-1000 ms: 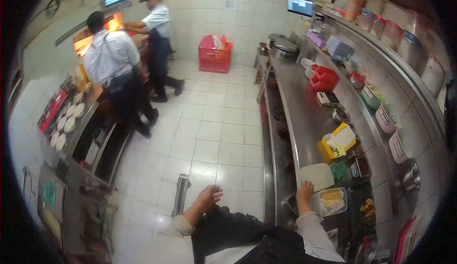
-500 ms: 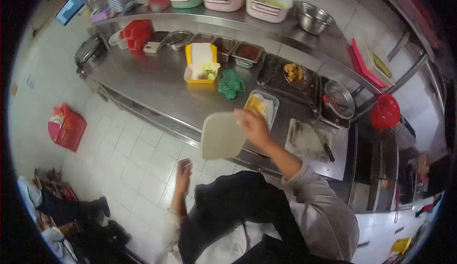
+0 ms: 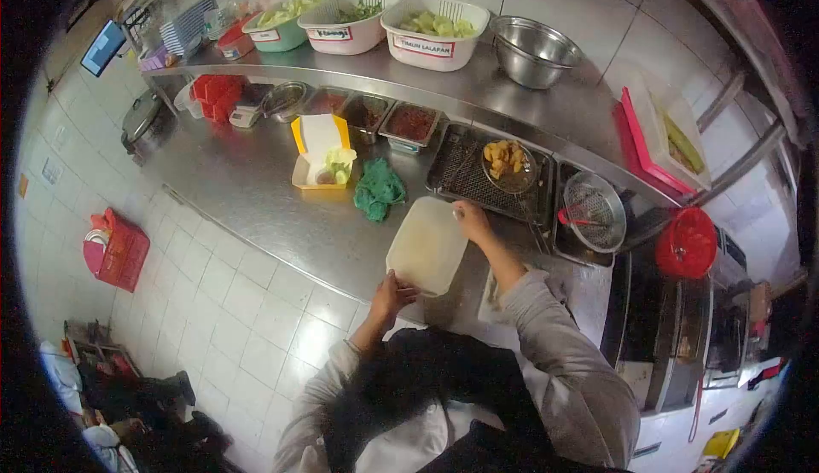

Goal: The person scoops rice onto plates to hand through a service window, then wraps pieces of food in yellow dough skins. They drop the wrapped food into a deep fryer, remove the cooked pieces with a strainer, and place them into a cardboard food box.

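A whitish, rounded-rectangular plastic lid (image 3: pixel 426 243) lies over the front edge of the steel counter, covering the spot of the food container, whose contents are hidden. My right hand (image 3: pixel 474 222) grips its upper right edge with bent fingers. At the lower left corner, my left hand (image 3: pixel 392 296) is closed on the lid too, thumb uppermost. Left of the lid lies a crumpled green cloth (image 3: pixel 380 189). Beyond that stands an open yellow-and-white takeaway box (image 3: pixel 322 153) with lettuce and a small brown item inside.
A wire-racked tray (image 3: pixel 452 170) carries a bowl of fried pieces (image 3: pixel 505 159). Beside it sits a metal strainer (image 3: pixel 595 213). Sauce pans (image 3: pixel 411 123) line the back, below a shelf with vegetable tubs (image 3: pixel 431 42) and steel bowls (image 3: pixel 533 51). A person (image 3: pixel 145 396) is at lower left.
My right hand has brought the lid over the container, hiding the yellow and white contents. My left hand has risen from the side and taken hold of the lid. The view has shifted.
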`<state>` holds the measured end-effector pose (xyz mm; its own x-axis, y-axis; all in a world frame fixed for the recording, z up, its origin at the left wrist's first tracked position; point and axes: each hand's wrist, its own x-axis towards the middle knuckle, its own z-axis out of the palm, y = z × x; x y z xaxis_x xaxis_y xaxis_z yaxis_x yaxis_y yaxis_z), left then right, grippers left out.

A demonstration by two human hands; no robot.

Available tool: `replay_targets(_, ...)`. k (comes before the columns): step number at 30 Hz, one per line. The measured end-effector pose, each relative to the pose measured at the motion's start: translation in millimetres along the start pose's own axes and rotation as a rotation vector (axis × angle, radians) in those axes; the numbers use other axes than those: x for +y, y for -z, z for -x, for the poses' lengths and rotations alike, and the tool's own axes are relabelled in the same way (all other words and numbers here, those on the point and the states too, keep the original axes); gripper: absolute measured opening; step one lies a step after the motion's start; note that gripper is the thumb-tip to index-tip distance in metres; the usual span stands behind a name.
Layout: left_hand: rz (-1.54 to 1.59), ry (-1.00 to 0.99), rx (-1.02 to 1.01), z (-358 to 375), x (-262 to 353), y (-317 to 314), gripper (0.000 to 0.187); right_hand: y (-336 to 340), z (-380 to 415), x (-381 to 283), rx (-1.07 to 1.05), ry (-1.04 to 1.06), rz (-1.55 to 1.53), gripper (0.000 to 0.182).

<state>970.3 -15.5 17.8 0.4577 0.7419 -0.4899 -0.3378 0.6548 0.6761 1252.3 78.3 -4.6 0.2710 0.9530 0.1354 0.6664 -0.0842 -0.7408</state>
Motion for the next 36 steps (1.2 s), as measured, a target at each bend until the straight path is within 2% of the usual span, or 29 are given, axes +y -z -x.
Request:
replay_targets(1, -0.059, -0.053, 0.018, 1.7, -0.6, -1.2, 0.037, -4.2, -3.5, 5.8, 0.027, 0.169, 0.088, 0.023)
replay_targets(3, -0.118, -0.11, 0.052, 0.3, -5.0, 2.3, 0.036, -11.0, -6.4, 10.9, 0.004, 0.196, 0.147, 0.023)
replay_targets(4, -0.395, -0.249, 0.047, 1.4, -4.6, 3.0, 0.033, -12.2, -5.7, 9.4, 0.031, 0.236, 0.155, 0.023)
replay_targets(5, -0.309, -0.153, 0.118, 2.1, -5.6, 2.4, 0.032, -13.0, -3.2, 8.7, 0.06, 0.268, 0.164, 0.022)
replay_targets(7, -0.224, -0.047, 0.198, 8.8, 1.3, -2.4, 0.03, -12.3, 6.6, 2.3, 0.021, 0.212, 0.137, 0.024)
replay_targets(9, -0.915, -0.143, 0.268, 13.5, 8.1, 6.8, 0.032, -7.8, 19.8, -10.0, -0.008, 0.149, 0.123, 0.025)
replay_targets(10, -0.78, -0.147, 0.277, -15.4, -35.4, 62.9, 0.034, -6.1, 25.1, -21.8, 0.01, 0.13, 0.149, 0.026)
replay_targets(11, -0.789, -0.141, 0.256, -16.1, -36.8, 67.1, 0.034, -7.5, 27.5, -27.9, 0.035, 0.109, 0.177, 0.027)
replay_targets(13, -0.813, -0.24, 0.383, -14.7, -23.5, 61.9, 0.035, -12.6, 30.0, -27.3, 0.04, 0.066, 0.255, 0.029)
replay_targets(14, -0.646, -0.281, 0.344, -14.2, -13.8, 52.5, 0.037, -14.8, 30.7, -27.8, 0.03, 0.04, 0.326, 0.031)
replay_targets(15, -0.661, -0.272, 0.306, -14.9, -4.0, 49.8, 0.037, -17.2, 32.4, -29.5, 0.055, 0.01, 0.336, 0.031)
replay_targets(17, -0.606, -0.226, 0.172, -21.6, 8.8, 44.1, 0.037, -15.3, 32.9, -28.7, 0.074, 0.103, 0.478, 0.036)
replay_targets(18, -0.758, -0.173, 0.16, -23.6, 19.4, 41.9, 0.034, -12.8, 35.7, -27.4, 0.106, 0.083, 0.5, 0.036)
replay_targets(19, -0.764, -0.187, 0.116, -31.4, 19.9, 46.3, 0.034, -12.8, 42.3, -26.8, 0.137, 0.054, 0.388, 0.039)
replay_targets(20, -0.915, -0.374, 0.152, -39.5, 18.4, 54.0, 0.032, -13.3, 44.9, -26.9, 0.171, 0.039, 0.272, 0.042)
replay_targets(21, -1.055, -0.572, 0.197, -50.5, 20.8, 58.9, 0.03, -3.5, 49.7, -40.7, 0.17, -0.136, 0.183, 0.045)
replay_targets(22, -1.124, -0.635, 0.2, -54.2, 31.5, 55.0, 0.027, 5.4, 59.0, -56.8, 0.165, -0.305, 0.084, 0.049)
replay_targets(23, -1.118, -0.667, 0.179, -57.5, 42.2, 48.5, 0.027, -9.2, 68.8, -35.9, 0.193, -0.413, 0.054, 0.053)
replay_targets(24, -1.078, -0.636, 0.138, -61.1, 50.2, 41.1, 0.028, -26.5, 82.4, -9.5, 0.217, -0.518, 0.022, 0.057)
replay_targets(25, -1.039, -0.6, 0.096, -66.4, 53.9, 38.4, 0.029, -29.1, 101.3, -11.4, 0.137, -0.592, 0.031, 0.061)
replay_targets(26, -1.156, -0.655, -0.05, -78.6, 55.4, 44.3, 0.036, -48.6, 124.4, 6.0, 0.089, -0.597, 0.011, 0.064)
replay_targets(27, -1.152, -0.67, -0.073, -91.3, 47.4, 51.6, 0.036, -67.4, 147.0, 22.8, 0.042, -0.603, -0.009, 0.067)
replay_targets(29, -1.575, -0.845, -0.19, -114.6, 31.2, 59.9, 0.042, -131.4, 183.5, 74.6, 0.055, -0.547, -0.05, 0.069)
replay_targets(30, -1.435, -0.615, -0.19, -104.4, 41.0, 43.1, 0.041, -137.8, 191.5, 65.0, 0.048, -0.581, -0.052, 0.068)
replay_targets(31, -1.436, -0.619, -0.222, -117.1, 34.6, 52.3, 0.041, -136.9, 189.6, 52.1, 0.047, -0.614, -0.063, 0.068)
replay_targets(33, -1.498, -0.883, -0.415, -136.1, 17.7, 81.5, 0.041, -125.0, 189.3, 32.6, 0.016, -0.668, -0.122, 0.066)
replay_targets(34, -1.501, -0.871, -0.439, -128.8, 21.3, 75.3, 0.041, -116.6, 191.3, 30.0, -0.003, -0.668, -0.181, 0.066)
replay_targets(35, -1.362, -0.658, -0.436, -119.4, 24.5, 70.9, 0.04, -109.1, 195.6, 27.0, -0.029, -0.667, -0.245, 0.065)
replay_targets(36, -1.294, -0.54, -0.436, -109.6, 30.3, 66.3, 0.04, -106.4, 200.8, 25.3, -0.038, -0.65, -0.306, 0.064)
